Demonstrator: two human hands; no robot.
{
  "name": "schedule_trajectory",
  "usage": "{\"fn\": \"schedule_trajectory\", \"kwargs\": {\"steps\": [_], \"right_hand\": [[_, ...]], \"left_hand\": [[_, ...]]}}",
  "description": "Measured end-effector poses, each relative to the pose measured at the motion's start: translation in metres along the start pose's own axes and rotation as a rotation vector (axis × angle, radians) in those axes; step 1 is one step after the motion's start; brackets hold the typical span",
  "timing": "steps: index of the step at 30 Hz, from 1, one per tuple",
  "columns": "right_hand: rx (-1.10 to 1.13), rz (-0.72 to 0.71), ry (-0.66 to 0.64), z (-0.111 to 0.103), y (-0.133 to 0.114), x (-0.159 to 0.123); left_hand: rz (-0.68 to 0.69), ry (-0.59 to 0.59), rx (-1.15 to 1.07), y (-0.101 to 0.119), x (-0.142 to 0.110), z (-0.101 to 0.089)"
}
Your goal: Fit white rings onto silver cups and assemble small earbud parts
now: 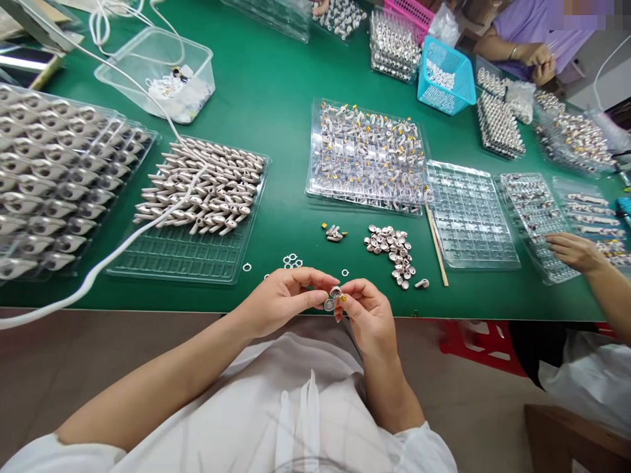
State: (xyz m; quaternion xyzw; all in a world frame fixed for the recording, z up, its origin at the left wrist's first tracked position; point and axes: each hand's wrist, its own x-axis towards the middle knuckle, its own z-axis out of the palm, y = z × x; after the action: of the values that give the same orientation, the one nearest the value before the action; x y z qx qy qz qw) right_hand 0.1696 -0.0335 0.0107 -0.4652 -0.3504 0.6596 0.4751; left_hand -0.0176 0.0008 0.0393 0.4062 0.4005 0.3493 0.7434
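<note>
Just over the table's front edge, my left hand (pixel 286 299) and my right hand (pixel 369 312) meet fingertip to fingertip. Between them is a small earbud part (pixel 336 292) with a yellow tab, pinched by my right thumb and fingers. A round cap (pixel 329 304) sits at my left fingertips, close against that part. Several white rings (pixel 292 261) lie on the green table beyond my left hand. Past my right hand are a pile of small round earbud shells (pixel 392 249) and a few stem pieces with yellow tabs (pixel 334 232).
Trays of earbud stems (pixel 211 180) and larger grey shells (pixel 44 177) stand left, with a white cable (pixel 123 253) across them. Ahead is a filled clear tray (pixel 369 157). A wooden stick (pixel 436 246) lies beside another clear tray (pixel 473 217). A co-worker's hand (pixel 574 251) reaches in from the right.
</note>
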Motion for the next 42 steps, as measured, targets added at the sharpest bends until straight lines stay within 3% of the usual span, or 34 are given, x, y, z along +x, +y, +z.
{"fn": "schedule_trajectory", "kwargs": {"steps": [6, 15, 21, 29, 37, 42], "right_hand": [[0.071, 0.03, -0.044, 0.005, 0.003, 0.001], [-0.138, -0.173, -0.038, -0.004, -0.005, 0.0], [-0.155, -0.205, 0.007, -0.005, -0.003, 0.002], [-0.375, -0.283, 0.019, 0.002, -0.003, 0.003], [-0.875, -0.795, 0.102, 0.005, -0.001, 0.006], [-0.958, -0.933, 0.089, 0.003, 0.003, 0.009]], "left_hand": [[0.006, -0.164, -0.089, -0.002, 0.005, -0.001], [0.063, -0.009, 0.018, -0.008, 0.004, 0.006], [0.14, 0.033, 0.173, -0.014, 0.004, 0.006], [0.127, 0.091, 0.238, -0.014, 0.001, 0.009], [0.083, 0.151, 0.404, -0.015, 0.005, 0.013], [0.117, 0.143, 0.564, -0.01, 0.008, 0.019]]}}
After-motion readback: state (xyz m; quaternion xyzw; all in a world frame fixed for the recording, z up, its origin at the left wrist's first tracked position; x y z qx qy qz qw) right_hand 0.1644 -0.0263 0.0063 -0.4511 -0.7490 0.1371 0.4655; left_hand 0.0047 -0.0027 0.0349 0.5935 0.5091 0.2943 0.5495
